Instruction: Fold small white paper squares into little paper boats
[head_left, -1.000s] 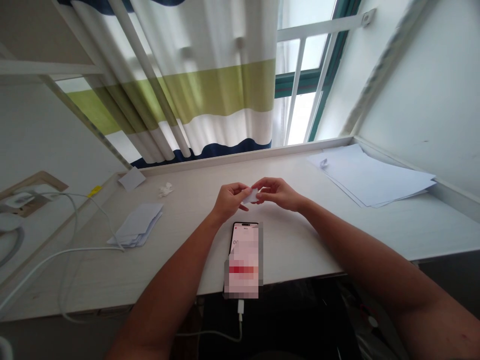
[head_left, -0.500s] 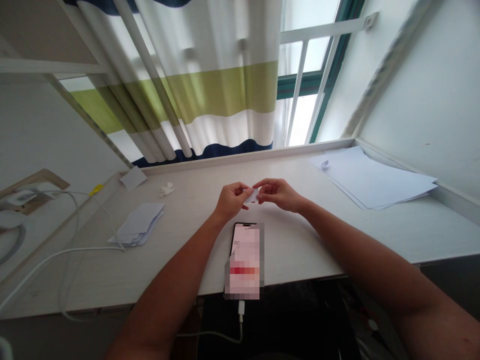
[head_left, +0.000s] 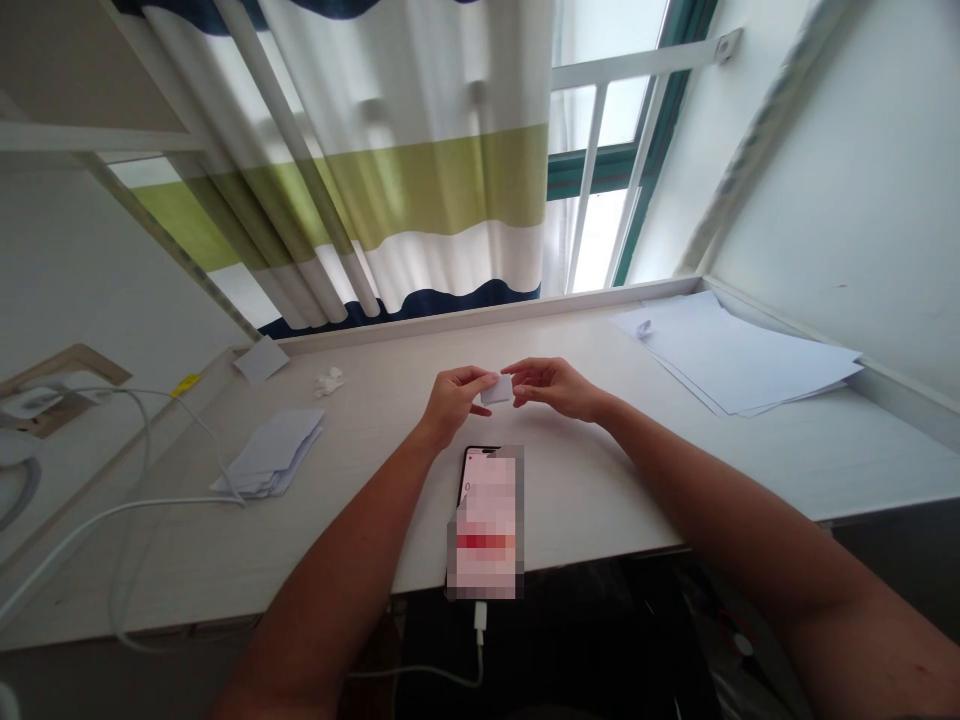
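My left hand (head_left: pixel 452 400) and my right hand (head_left: pixel 553 387) meet over the middle of the pale desk (head_left: pixel 615 480). Both pinch a small folded piece of white paper (head_left: pixel 496 389) between thumb and fingertips, just above the desk surface. A phone (head_left: pixel 486 520) lies flat on the desk right below my hands, close to the front edge, with a white charging cable (head_left: pixel 480 640) plugged into its near end.
A pile of small white paper pieces (head_left: pixel 271 455) lies at the left, with a crumpled scrap (head_left: pixel 329 381) and a single square (head_left: pixel 262 359) behind it. Large white sheets (head_left: pixel 739 352) are stacked at the right. White cables (head_left: pixel 127 500) loop at the left. A striped curtain (head_left: pixel 405 180) hangs behind.
The hands stay together at the same spot. The small paper now shows a little more between the fingertips, turned slightly flatter toward the camera.
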